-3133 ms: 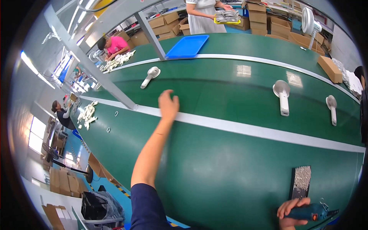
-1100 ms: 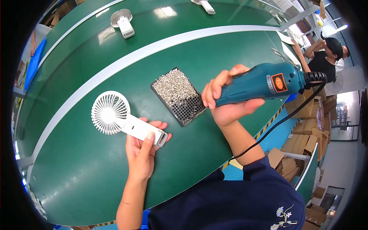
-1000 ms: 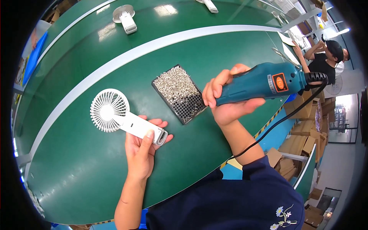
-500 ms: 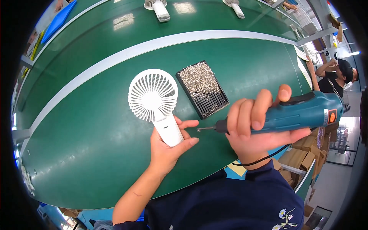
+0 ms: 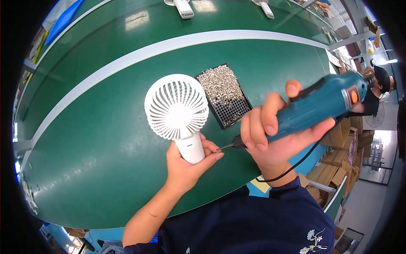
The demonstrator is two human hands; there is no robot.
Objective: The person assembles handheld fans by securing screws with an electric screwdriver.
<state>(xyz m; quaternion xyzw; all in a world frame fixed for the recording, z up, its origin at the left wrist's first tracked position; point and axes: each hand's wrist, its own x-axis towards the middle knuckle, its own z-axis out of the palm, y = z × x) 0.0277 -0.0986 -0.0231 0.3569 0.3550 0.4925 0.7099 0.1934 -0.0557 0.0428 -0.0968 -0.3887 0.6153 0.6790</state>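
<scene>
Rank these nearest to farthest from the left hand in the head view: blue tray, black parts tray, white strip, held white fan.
1. Held white fan: in the left hand.
2. Black parts tray: ahead, right.
3. White strip: farther ahead.
4. Blue tray: beyond it, far left.

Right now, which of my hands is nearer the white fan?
Left. Your left hand grips the white fan by its handle; your right hand is off to the fan's right, holding the teal screwdriver.

Over my bench point(image 5: 93, 182), my left hand point(image 5: 185, 168) has the handheld fan point(image 5: 179, 120) left of the screw tray point(image 5: 231, 113) (screws point(image 5: 218, 84) toward the far edge), my right hand point(image 5: 270, 146) the electric screwdriver point(image 5: 311, 109), right of it.
</scene>
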